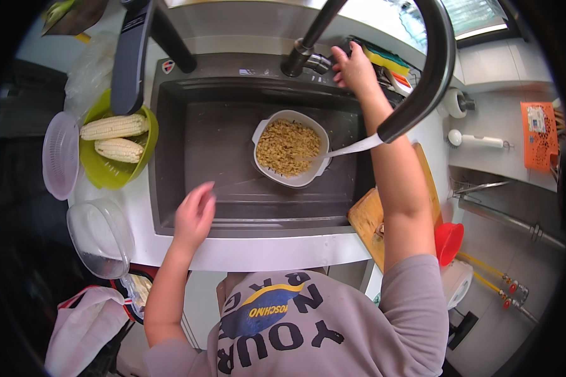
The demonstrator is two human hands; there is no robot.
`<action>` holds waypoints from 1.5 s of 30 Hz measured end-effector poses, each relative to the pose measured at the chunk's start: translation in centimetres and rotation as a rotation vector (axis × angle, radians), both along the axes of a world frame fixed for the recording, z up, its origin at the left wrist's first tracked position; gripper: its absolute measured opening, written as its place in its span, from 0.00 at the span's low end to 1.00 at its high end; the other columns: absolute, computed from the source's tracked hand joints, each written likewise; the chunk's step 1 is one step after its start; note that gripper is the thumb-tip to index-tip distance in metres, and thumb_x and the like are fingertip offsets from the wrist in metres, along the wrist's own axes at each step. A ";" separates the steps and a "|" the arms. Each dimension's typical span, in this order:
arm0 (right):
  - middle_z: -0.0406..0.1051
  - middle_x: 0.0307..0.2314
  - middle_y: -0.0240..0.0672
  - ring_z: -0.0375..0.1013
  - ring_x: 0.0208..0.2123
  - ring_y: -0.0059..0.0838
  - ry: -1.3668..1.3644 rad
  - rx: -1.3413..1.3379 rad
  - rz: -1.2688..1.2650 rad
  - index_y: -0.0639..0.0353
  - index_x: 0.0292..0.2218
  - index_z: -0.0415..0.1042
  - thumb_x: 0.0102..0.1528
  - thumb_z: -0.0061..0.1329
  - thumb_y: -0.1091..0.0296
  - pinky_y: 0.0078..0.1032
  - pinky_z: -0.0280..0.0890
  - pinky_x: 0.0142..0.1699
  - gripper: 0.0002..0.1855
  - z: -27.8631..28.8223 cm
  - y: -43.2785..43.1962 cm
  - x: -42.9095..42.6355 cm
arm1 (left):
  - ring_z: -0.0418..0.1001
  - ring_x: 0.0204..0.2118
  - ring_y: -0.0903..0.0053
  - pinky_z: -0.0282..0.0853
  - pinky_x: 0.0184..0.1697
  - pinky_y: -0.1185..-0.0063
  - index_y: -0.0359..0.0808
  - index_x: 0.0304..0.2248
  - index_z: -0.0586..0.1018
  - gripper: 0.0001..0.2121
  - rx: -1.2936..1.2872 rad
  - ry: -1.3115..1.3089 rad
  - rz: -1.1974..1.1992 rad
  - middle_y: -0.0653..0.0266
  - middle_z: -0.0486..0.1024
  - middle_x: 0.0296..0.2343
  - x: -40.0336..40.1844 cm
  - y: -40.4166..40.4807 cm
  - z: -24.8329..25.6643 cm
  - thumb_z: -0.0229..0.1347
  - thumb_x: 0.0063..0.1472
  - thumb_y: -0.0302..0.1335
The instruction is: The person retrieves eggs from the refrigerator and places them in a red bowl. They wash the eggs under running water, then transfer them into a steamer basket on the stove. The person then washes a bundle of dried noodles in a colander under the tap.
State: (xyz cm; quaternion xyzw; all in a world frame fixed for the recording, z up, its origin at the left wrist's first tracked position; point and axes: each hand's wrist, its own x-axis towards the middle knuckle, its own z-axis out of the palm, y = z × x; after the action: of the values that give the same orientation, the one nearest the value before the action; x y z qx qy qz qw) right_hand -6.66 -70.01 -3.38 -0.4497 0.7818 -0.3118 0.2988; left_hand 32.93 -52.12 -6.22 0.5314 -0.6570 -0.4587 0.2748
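Water (pixel 353 149) streams from the spout of a black gooseneck faucet (pixel 412 113) into a white two-handled bowl (pixel 293 183). Small yellow-brown pieces of food (pixel 285 147) fill much of the bowl, which stands in a dark grey sink (pixel 221 136). My right hand (pixel 356 70) is beside the faucet's lever (pixel 318 63), its fingers spread and holding nothing; whether a fingertip touches the lever is unclear. Over the sink's front left part hovers my left hand (pixel 195 212), empty, slightly blurred, with its fingers loosely apart.
Left of the sink, a green colander (pixel 108 176) holds two white corn cobs (pixel 118 150), near a clear plastic container (pixel 96 240). A wooden cutting board (pixel 365 212) lies partly under my right arm. Behind my right hand are sponges (pixel 387 61). A dark grey arm-like fixture (pixel 131 66) overhangs the colander.
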 end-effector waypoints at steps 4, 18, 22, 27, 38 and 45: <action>0.68 0.29 0.39 0.70 0.27 0.25 -0.711 -0.061 -0.029 0.64 0.46 0.60 0.55 0.46 0.61 0.23 0.71 0.29 0.21 -2.3 8.2 3.8 | 0.74 0.36 0.68 0.69 0.38 0.76 0.32 0.52 0.58 0.27 0.180 -0.131 -0.058 0.49 0.72 0.38 -6.3 -5.9 -11.0 0.53 0.55 0.30; 0.73 0.23 0.35 0.71 0.35 0.34 0.360 0.425 0.339 0.55 0.22 0.75 0.46 0.49 0.57 0.34 0.63 0.39 0.12 -11.9 22.6 6.2 | 0.66 0.48 0.56 0.60 0.51 0.69 0.29 0.48 0.62 0.26 0.540 -0.550 -0.236 0.41 0.68 0.43 -9.5 -4.6 -23.0 0.53 0.54 0.36; 0.71 0.36 0.41 0.65 0.44 0.38 0.630 0.184 0.229 0.56 0.30 0.73 0.47 0.42 0.64 0.35 0.59 0.43 0.11 -14.2 25.0 5.6 | 0.51 0.56 0.55 0.47 0.58 0.71 0.24 0.54 0.52 0.34 0.039 -0.455 -0.156 0.40 0.51 0.52 -13.1 -2.0 -15.3 0.55 0.53 0.32; 0.68 0.40 0.44 0.62 0.49 0.40 0.586 0.367 0.263 0.57 0.34 0.72 0.49 0.40 0.66 0.43 0.53 0.52 0.12 -13.9 25.8 4.5 | 0.61 0.49 0.58 0.55 0.52 0.71 0.26 0.52 0.55 0.28 -0.036 -0.158 -0.338 0.45 0.59 0.47 -17.8 3.1 -7.0 0.51 0.54 0.24; 0.62 0.48 0.45 0.57 0.53 0.43 0.201 0.404 0.333 0.56 0.42 0.70 0.50 0.41 0.67 0.38 0.54 0.55 0.17 -11.6 25.3 3.4 | 0.65 0.48 0.62 0.60 0.50 0.73 0.31 0.43 0.71 0.15 0.349 -0.019 -0.898 0.50 0.70 0.43 -25.1 8.8 -8.2 0.49 0.56 0.25; 0.66 0.41 0.39 0.65 0.44 0.39 0.182 -0.004 0.426 0.52 0.42 0.70 0.49 0.48 0.64 0.33 0.65 0.45 0.17 -3.6 24.4 -1.3 | 0.65 0.47 0.73 0.58 0.52 0.78 0.29 0.48 0.66 0.18 0.747 0.072 -0.818 0.59 0.69 0.43 -26.5 7.9 -7.6 0.47 0.57 0.20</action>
State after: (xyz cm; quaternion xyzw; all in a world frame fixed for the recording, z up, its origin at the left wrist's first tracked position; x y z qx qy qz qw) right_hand -7.98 -45.58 -7.00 -0.6316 0.6921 -0.2015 0.2854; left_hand 6.42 -44.20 -13.80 0.2782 -0.5928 -0.7477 -0.1103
